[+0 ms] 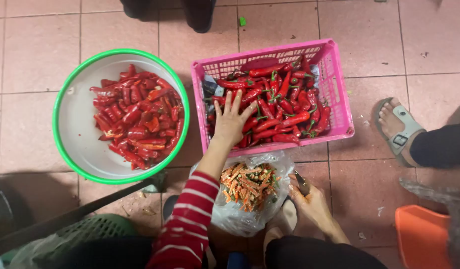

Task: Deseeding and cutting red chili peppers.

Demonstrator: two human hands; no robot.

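Head view, going left to right: a green-rimmed white bowl [75,124] holds cut red chilies. The left hand [231,122], fingers spread apart, presses on whole red chilies [282,112] in the pink basket [334,79]. A clear plastic bag [240,219] holds cut stems. The right hand [312,201] is closed around a small knife [302,183]; it could slip and nick skin. No labels show.
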